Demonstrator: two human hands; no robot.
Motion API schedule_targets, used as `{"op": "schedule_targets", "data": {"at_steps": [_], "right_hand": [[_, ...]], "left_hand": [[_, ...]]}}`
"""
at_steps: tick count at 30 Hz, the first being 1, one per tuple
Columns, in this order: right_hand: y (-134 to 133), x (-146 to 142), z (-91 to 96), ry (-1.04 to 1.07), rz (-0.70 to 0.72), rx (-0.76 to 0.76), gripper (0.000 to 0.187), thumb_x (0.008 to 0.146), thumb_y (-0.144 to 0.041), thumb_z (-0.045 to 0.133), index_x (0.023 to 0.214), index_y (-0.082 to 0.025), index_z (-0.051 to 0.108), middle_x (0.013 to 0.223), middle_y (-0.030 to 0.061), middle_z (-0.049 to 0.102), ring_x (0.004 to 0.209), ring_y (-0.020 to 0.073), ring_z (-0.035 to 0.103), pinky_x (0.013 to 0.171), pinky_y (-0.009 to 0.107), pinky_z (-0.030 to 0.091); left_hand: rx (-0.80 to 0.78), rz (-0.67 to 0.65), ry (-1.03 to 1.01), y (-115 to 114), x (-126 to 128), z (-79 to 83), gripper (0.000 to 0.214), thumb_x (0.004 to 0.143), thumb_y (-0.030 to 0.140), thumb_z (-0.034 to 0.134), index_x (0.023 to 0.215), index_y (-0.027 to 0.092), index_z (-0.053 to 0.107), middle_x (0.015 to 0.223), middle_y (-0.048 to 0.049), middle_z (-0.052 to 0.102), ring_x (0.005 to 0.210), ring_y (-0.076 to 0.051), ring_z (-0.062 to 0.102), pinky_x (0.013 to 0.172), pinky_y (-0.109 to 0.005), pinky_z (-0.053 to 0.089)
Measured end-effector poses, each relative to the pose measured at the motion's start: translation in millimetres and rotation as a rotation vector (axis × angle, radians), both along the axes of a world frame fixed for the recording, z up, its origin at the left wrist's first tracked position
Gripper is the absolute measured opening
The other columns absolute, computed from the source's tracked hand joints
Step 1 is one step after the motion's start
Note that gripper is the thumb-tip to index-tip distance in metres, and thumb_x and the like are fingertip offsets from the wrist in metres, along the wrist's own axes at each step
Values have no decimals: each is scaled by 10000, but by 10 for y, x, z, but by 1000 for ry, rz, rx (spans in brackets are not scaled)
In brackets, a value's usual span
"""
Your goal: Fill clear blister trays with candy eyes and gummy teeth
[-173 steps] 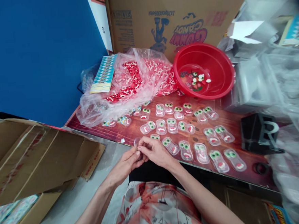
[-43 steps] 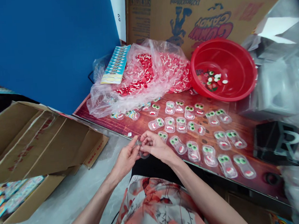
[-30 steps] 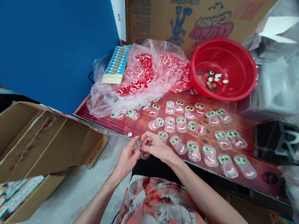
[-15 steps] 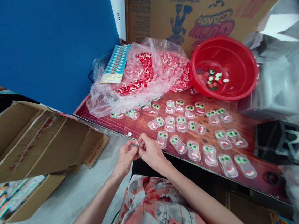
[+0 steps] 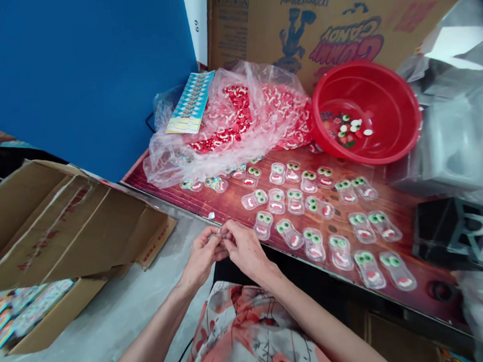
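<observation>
My left hand (image 5: pixel 200 255) and my right hand (image 5: pixel 244 248) meet at the table's near edge, fingers pinched together on a small clear plastic candy case (image 5: pixel 221 236), mostly hidden between the fingertips. Just right of them several clear cases with green eyes and red mouths (image 5: pixel 312 240) lie in rows on the wooden table (image 5: pixel 409 213). A clear bag of red and white gummies (image 5: pixel 245 114) sits behind the rows. A red bowl (image 5: pixel 395 131) with a few loose candies stands at the back right.
An open cardboard box (image 5: pixel 58 227) holding printed packs sits low on the left. A large Gummy Candy carton (image 5: pixel 309 27) and a blue panel (image 5: pixel 72 71) stand behind. A black block with an R (image 5: pixel 452 232) and clear plastic packaging (image 5: pixel 462 138) are at right. A label sheet (image 5: pixel 190 102) rests on the bag.
Both hands stayed pinched on the small clear case, drawing slightly closer together and lower at the table edge. The view drifted a little; the rows of cases did not move.
</observation>
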State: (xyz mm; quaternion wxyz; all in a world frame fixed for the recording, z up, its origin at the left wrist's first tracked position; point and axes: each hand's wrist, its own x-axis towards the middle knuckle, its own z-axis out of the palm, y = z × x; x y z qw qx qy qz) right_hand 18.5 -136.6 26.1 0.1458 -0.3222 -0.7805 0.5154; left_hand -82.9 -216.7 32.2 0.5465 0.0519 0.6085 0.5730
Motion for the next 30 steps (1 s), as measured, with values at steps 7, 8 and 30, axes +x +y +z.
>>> {"op": "schedule_targets", "data": {"at_steps": [7, 8, 30], "right_hand": [[30, -22, 4, 62, 11, 17, 155, 806, -66, 500, 766, -191, 583, 744, -13, 603, 679, 130, 545, 677, 226, 401], [52, -20, 8, 67, 23, 3, 160, 810, -67, 504, 754, -188, 592, 717, -21, 601, 656, 123, 539, 660, 218, 394], [-165, -431, 300, -608, 299, 538, 284, 968, -33, 343, 1129, -68, 574, 1109, 230, 658, 974, 273, 714, 728, 354, 606]], "left_hand": [[-12, 43, 125, -34, -5, -22, 337, 692, 404, 750, 825, 183, 534, 634, 45, 598, 537, -80, 561, 555, -195, 459], [-8, 39, 140, -37, -6, -21, 327, 699, 403, 739, 824, 184, 531, 632, 47, 591, 535, -78, 554, 548, -191, 450], [0, 104, 380, -98, -89, -240, 259, 699, 370, 685, 781, 184, 524, 709, 49, 553, 623, -98, 494, 580, -210, 411]]}}
